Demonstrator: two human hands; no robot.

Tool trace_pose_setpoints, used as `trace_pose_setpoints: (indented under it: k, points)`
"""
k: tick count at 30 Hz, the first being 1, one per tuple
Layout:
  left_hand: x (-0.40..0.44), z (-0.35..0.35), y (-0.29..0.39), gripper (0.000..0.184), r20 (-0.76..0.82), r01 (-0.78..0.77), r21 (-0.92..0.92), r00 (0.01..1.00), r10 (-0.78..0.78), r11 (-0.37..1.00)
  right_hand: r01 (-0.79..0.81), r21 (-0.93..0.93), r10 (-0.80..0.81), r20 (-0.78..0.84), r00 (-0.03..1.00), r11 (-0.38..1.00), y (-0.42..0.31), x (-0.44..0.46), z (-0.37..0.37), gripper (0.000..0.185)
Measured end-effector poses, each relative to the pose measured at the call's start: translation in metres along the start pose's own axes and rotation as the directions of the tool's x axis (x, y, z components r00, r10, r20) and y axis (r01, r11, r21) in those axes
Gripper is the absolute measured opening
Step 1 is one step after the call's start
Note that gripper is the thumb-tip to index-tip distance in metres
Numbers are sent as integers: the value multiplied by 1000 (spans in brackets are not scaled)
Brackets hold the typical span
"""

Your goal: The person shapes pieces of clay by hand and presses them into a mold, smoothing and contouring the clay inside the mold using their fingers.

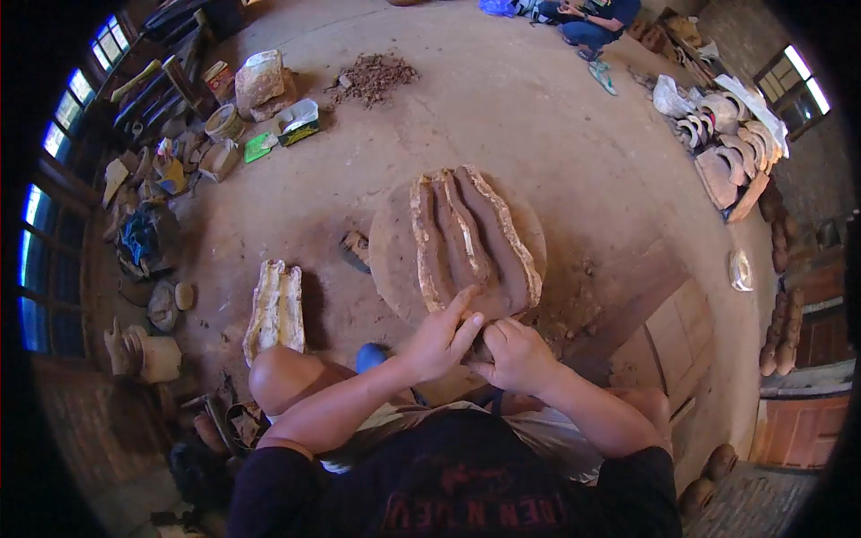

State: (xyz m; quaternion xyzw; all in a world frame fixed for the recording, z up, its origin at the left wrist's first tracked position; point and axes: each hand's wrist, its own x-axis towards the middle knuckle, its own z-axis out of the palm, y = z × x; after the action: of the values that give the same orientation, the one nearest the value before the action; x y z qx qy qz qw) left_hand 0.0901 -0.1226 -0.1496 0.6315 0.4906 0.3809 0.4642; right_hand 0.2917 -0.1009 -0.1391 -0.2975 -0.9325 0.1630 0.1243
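A pale-edged mould (419, 242) lined with brown clay (511, 242) lies on a round board (387, 255) in front of me. Two long hollows run along it, with a ridge between them. At its near end, my left hand (438, 345) touches the clay with an outstretched index finger, the thumb held apart from it. Close beside it, my right hand (518, 357) is curled at the near edge of the mould. Whatever lies inside those bent fingers is hidden.
A second pale mould piece (275, 309) stands by my left knee. Crumbled clay (377, 79) is heaped farther off, near a box (299, 122) and a green lid (260, 146). Curved clay pieces (740, 152) are stacked at right. Another person (592, 22) squats at the back.
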Motion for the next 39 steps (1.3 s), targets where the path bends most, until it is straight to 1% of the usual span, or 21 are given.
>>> trace_pose_setpoints:
  k: [4,7,10,12,13,15,16,18,19,21,22,24,25,27,28,30,31,33,35,37,39]
  points:
    - [-1,-2,0,49,-28,29,4,999,-29,1000,-21,-27,23,80,997,999,-1,-4,-3,51]
    - [1,-8,2,48,-77,-76,48,994,79,996,-140,272,194,-184,964,952,-11,12,-11,36]
    - [2,-13,2,52,-77,-164,162,981,178,973,-220,415,269,-63,961,883,-18,17,-19,34]
    - [1,-11,-1,55,-35,-168,205,983,178,964,-169,264,172,10,985,950,-4,7,0,37]
    - [2,-11,-3,55,-25,-134,142,990,139,981,-135,187,128,51,990,973,-1,6,5,38]
    - [0,-12,-7,55,1,-58,14,998,58,998,-184,283,180,40,983,941,-1,4,4,37]
    - [-1,-12,-9,54,-31,-99,85,994,102,991,-208,332,208,37,978,920,-5,6,1,37]
    - [-1,-11,-13,51,-80,-175,230,977,198,957,-338,680,326,152,933,650,-12,12,-11,34]
    - [0,-10,-18,49,-51,-211,218,973,227,953,-382,801,359,225,906,461,-13,15,-15,32]
    - [1,-8,-19,45,8,-274,190,961,278,943,-543,788,353,439,826,290,-11,15,-16,28]
    - [1,-10,-13,43,-14,-212,131,976,216,969,-614,762,335,534,776,207,-9,16,-17,26]
    - [-1,-14,2,41,-47,-85,8,995,85,996,-432,637,344,266,900,638,-7,15,-14,24]
    - [1,-12,-4,39,-144,-78,53,986,85,996,-322,499,294,137,946,805,-8,14,-13,23]
    - [8,-9,-30,37,-334,-55,142,937,101,988,-241,555,312,-36,949,796,-10,11,-16,24]
    - [16,-20,-38,38,-400,35,110,916,12,993,-193,578,319,-124,940,793,-9,12,-18,25]
    - [30,-50,-59,41,-513,214,18,840,-175,977,-227,815,457,-52,888,533,3,11,-25,30]
    - [32,-51,-83,45,-516,264,179,845,-138,948,-224,900,514,-1,858,375,11,8,-28,32]
    - [39,-46,-135,55,-507,341,484,860,-60,806,-216,885,578,-72,813,413,28,0,-36,34]
    - [36,-34,-148,64,-497,420,378,844,-202,825,-159,885,649,-188,737,437,40,-2,-52,35]
    - [39,-33,-141,75,-438,487,219,824,-361,845,-60,895,731,-320,603,442,45,-1,-73,37]
    - [39,-33,-129,77,-573,472,173,762,-302,864,141,838,712,-525,467,527,52,5,-88,34]
